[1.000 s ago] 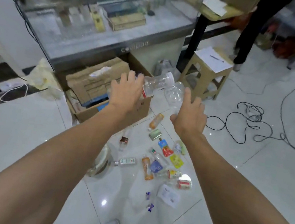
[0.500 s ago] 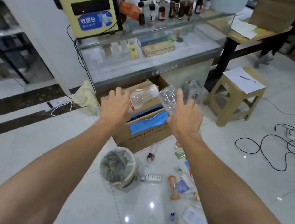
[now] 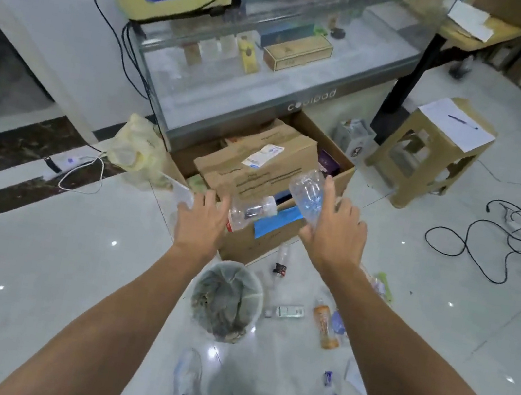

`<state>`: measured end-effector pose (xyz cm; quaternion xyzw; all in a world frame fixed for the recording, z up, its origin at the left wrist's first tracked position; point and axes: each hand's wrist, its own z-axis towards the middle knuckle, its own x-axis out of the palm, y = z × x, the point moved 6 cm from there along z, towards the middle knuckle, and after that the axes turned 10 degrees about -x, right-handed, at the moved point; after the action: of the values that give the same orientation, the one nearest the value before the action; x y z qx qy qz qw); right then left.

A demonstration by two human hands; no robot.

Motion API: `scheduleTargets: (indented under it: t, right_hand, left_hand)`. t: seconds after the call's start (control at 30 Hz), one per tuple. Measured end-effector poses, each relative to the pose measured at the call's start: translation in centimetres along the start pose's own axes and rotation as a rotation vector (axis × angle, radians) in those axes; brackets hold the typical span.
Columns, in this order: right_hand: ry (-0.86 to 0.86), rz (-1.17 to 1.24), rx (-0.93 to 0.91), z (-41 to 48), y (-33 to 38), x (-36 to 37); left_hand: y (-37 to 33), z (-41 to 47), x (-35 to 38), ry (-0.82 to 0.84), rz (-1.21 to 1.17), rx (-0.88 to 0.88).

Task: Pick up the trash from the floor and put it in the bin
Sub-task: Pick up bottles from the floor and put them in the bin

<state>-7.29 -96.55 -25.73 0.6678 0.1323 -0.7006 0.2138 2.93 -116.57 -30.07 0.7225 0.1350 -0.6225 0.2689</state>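
Observation:
My left hand (image 3: 201,222) grips a clear plastic bottle with a red label (image 3: 250,211) that lies sideways. My right hand (image 3: 336,230) grips a second, crumpled clear bottle (image 3: 306,193) that points up and left. Both hands hover above and just beyond the round bin (image 3: 258,295), which is lined with a clear bag and holds crumpled rubbish. Trash lies on the floor to the bin's right: a small dark-capped bottle (image 3: 280,264), a white bottle (image 3: 288,311), an orange bottle (image 3: 325,327) and blue wrappers (image 3: 331,388).
An open cardboard box (image 3: 269,178) stands right behind the bin, under a glass display counter (image 3: 273,72). A tan plastic stool (image 3: 432,150) with a paper on it is at the right, and black cables (image 3: 503,244) lie beyond. My feet are at the bottom edge.
The view has swung left and down, so the bin now lies below my hands. Both hands still hold their bottles; the floor trash has shifted to the right of the view.

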Motion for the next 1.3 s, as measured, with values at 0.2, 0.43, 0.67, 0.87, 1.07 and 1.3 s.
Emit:
scheduleTargets:
  t: [0.2, 0.43, 0.67, 0.87, 1.07, 1.3]
  right_hand:
    - [0.028, -0.046, 0.019, 1.1, 5.0, 5.9]
    - [0.126, 0.017, 0.015, -0.5, 6.6, 17.5]
    - [0.206, 0.117, 0.0, -3.4, 4.9, 32.0]
    - [0.221, 0.205, 0.039, -6.0, 1.7, 40.5]
    - [0.238, 0.24, 0.021, -6.9, -0.2, 44.8]
    - [0.345, 0.126, -0.089, -7.2, -0.7, 49.1]
  left_hand:
    - [1.7, 3.0, 8.7, 0.093, 0.017, 0.093]
    - [-1.5, 3.1, 21.6, 0.205, -0.021, 0.163]
    - [-6.8, 1.9, 39.1, 0.337, -0.063, 0.183]
    - [-10.4, 1.3, 50.9, 0.474, -0.128, 0.156]
    - [-11.6, 1.2, 59.8, 0.583, -0.089, 0.067]
    - [-13.6, 0.9, 66.2, 0.694, -0.104, 0.08]
